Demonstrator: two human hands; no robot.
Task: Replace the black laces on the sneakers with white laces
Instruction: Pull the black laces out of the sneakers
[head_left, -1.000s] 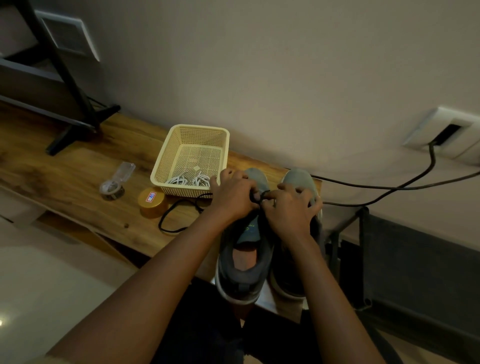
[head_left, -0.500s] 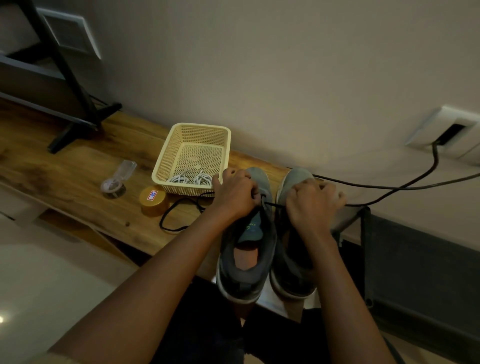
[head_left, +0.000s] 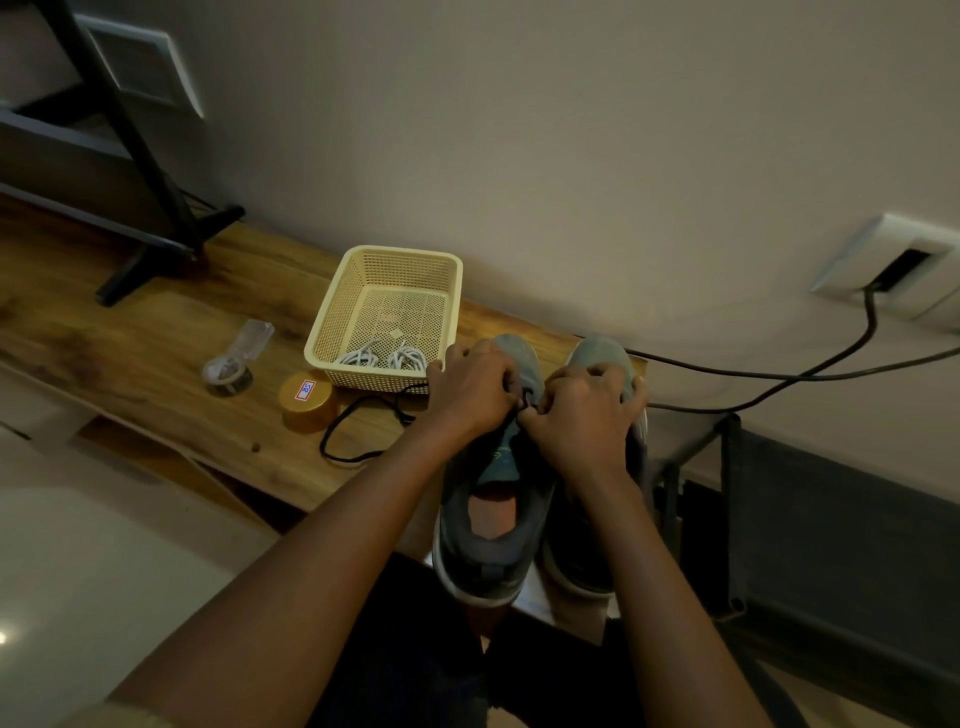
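Two grey sneakers stand side by side at the wooden bench's right end, the left sneaker (head_left: 488, 525) and the right sneaker (head_left: 582, 551). My left hand (head_left: 472, 395) grips the left sneaker's upper near the eyelets. My right hand (head_left: 587, 410) pinches the black lace (head_left: 524, 405) between the two hands. A loose length of black lace (head_left: 353, 431) trails over the bench to the left. Two coiled white laces (head_left: 382, 358) lie in the cream basket (head_left: 400, 260).
A gold round tin (head_left: 306, 400) and a clear tape dispenser (head_left: 234, 358) sit left of the basket on the wooden bench (head_left: 130, 343). A black stand (head_left: 150, 171) rises at the far left. Black cables (head_left: 779, 379) run from a wall socket (head_left: 898, 265) on the right.
My right hand, which had pulled out to the right with the lace half a second ago, has come back to the middle beside my left hand.
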